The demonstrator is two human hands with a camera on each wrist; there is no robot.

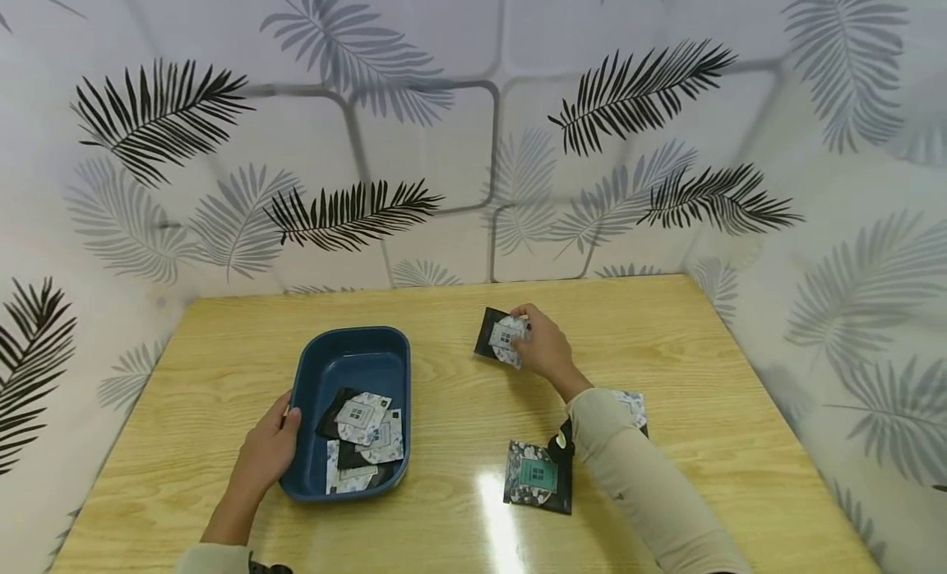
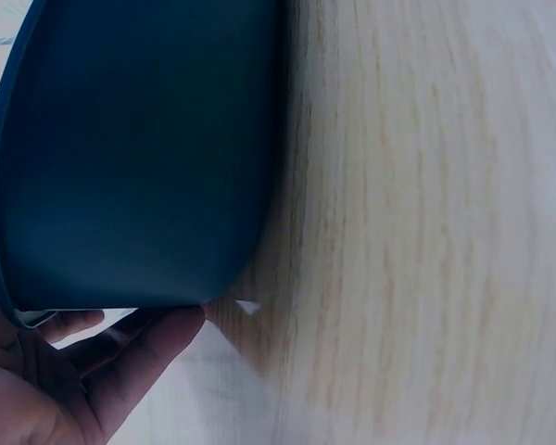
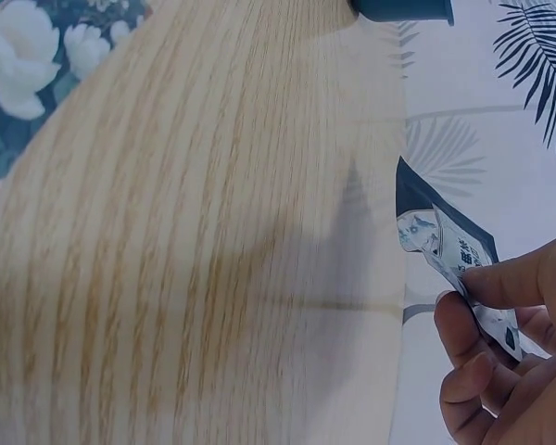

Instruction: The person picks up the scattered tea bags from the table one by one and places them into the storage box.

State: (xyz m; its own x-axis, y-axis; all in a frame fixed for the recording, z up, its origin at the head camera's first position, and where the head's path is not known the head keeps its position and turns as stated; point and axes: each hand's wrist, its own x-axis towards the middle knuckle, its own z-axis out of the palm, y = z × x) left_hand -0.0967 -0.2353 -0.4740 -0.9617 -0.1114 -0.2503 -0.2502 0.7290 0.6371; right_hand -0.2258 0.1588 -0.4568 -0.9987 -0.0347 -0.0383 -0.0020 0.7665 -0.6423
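Note:
My right hand (image 1: 546, 344) pinches a black-and-white floral sachet (image 1: 503, 337) between thumb and fingers, above the back part of the table. In the right wrist view the same sachet (image 3: 445, 243) is seen nearly edge-on, lifted off the wood. With the thumb over its rim and fingers against the outer wall, my left hand (image 1: 268, 446) grips a dark blue plastic basin (image 1: 298, 426) at its left side. Inside the basin lie several overlapping sachets (image 1: 360, 418). The left wrist view shows fingers (image 2: 148, 357) against the wall of the basin (image 2: 139, 167).
A sachet with a green label (image 1: 538, 474) lies on the wooden table (image 1: 444, 393) near my right forearm. Another sachet (image 1: 633, 405) is partly hidden behind the right sleeve. A leaf-patterned curtain (image 1: 459, 146) hangs behind the table's back edge.

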